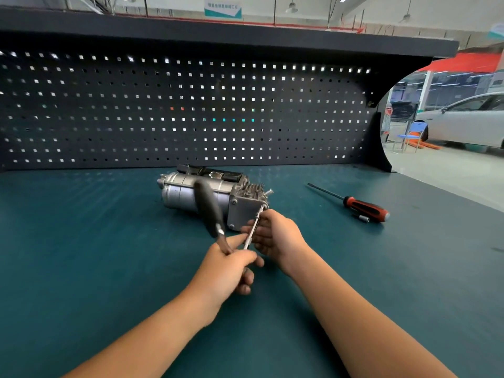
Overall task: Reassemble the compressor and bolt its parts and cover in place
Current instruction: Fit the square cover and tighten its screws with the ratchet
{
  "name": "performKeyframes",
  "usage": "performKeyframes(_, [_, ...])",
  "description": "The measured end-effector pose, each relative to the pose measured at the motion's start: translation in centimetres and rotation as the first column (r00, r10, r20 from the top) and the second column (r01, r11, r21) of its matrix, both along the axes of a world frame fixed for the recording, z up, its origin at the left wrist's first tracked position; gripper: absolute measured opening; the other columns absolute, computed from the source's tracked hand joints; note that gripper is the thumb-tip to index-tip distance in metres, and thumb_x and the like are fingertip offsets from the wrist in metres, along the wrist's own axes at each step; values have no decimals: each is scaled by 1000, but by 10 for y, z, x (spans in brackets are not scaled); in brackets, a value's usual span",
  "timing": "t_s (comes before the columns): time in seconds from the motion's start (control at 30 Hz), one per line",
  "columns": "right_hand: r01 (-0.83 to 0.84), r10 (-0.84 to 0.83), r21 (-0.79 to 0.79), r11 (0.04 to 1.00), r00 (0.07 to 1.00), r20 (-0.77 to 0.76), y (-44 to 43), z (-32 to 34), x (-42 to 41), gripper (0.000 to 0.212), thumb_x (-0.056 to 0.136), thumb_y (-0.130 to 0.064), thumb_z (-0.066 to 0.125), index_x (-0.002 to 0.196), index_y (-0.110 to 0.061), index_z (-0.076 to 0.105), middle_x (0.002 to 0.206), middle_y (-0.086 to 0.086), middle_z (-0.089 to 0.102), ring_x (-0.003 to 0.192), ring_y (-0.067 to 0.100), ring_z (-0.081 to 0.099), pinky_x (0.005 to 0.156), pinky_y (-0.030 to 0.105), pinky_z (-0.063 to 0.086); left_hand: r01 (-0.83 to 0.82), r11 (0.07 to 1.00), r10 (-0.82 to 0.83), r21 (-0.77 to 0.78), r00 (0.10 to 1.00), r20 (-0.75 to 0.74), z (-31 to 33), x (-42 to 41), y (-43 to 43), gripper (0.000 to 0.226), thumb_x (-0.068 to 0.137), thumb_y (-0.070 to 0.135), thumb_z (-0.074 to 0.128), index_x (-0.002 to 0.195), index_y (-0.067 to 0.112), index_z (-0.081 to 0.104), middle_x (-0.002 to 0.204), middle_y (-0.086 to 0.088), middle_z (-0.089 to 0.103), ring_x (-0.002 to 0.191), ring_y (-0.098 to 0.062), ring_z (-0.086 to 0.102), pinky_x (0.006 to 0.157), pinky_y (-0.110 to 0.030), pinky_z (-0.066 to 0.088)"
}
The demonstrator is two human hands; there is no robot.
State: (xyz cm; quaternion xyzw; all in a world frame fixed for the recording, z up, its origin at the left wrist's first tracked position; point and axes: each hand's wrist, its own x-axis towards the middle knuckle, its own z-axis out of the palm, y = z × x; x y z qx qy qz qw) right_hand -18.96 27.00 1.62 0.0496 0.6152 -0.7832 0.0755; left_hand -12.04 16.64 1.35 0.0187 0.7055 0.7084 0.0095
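Observation:
A silver compressor [191, 193] lies on its side on the green bench mat, its square end cover [242, 214] facing me. A ratchet wrench [210, 214] with a black handle carries a thin metal extension [252, 231] that reaches the cover's upper right corner. My left hand [231, 268] grips the ratchet at its head, the handle sticking up and blurred. My right hand [275, 236] holds the extension shaft with its fingers, just in front of the cover. A loose bolt [268, 191] sticks up at the top of the cylinder head.
A red and black screwdriver [362, 207] lies on the mat to the right, with a small socket [364, 219] beside its handle. A dark pegboard [191, 110] closes off the back of the bench. The bench's right edge [450, 192] runs diagonally.

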Motion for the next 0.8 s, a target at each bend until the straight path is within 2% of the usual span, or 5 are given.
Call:
performKeyframes(0.1, [36, -36, -3, 999, 999, 34, -2, -2, -1, 24, 91, -20, 42, 81, -8, 60, 57, 1, 69, 41, 8, 58, 51, 20, 41, -22, 981, -3, 191, 991, 131, 5, -1, -2, 28, 90, -3, 44, 87, 13, 67, 52, -1, 59, 34, -6, 40, 33, -14, 31])
performKeyframes(0.3, [49, -49, 3, 999, 998, 36, -1, -2, -2, 21, 93, -19, 44, 84, -7, 60, 55, 1, 68, 41, 7, 58, 50, 20, 40, -49, 963, -3, 267, 982, 190, 3, -5, -4, 26, 90, -3, 44, 92, 9, 66, 52, -3, 60, 33, -6, 39, 33, -13, 31])
performKeyframes(0.43, [65, -65, -5, 998, 998, 24, 0, -3, -1, 22, 92, -19, 46, 82, -6, 60, 54, 2, 68, 41, 8, 57, 53, 22, 40, -56, 921, -41, 387, 970, 238, 1, -6, -2, 23, 91, -2, 44, 97, 6, 64, 53, -4, 61, 33, -6, 40, 32, -13, 31])
performKeyframes(0.63, [94, -94, -16, 995, 996, -9, 0, -4, -1, 20, 92, -21, 53, 81, -6, 59, 55, 3, 67, 43, 11, 58, 55, 23, 42, -58, 781, -181, 622, 932, 313, 7, -6, 0, 19, 92, 4, 42, 81, 2, 57, 54, -5, 57, 32, -3, 37, 29, -11, 30])
performKeyframes(0.8, [126, -126, 6, 992, 991, -40, 0, -5, -1, 23, 91, -24, 58, 76, -7, 61, 65, 7, 67, 50, 13, 60, 58, 25, 44, -77, 732, -194, 676, 929, 316, 10, -6, -3, 22, 89, 6, 45, 74, -3, 60, 59, -9, 62, 34, -6, 46, 32, -12, 40])
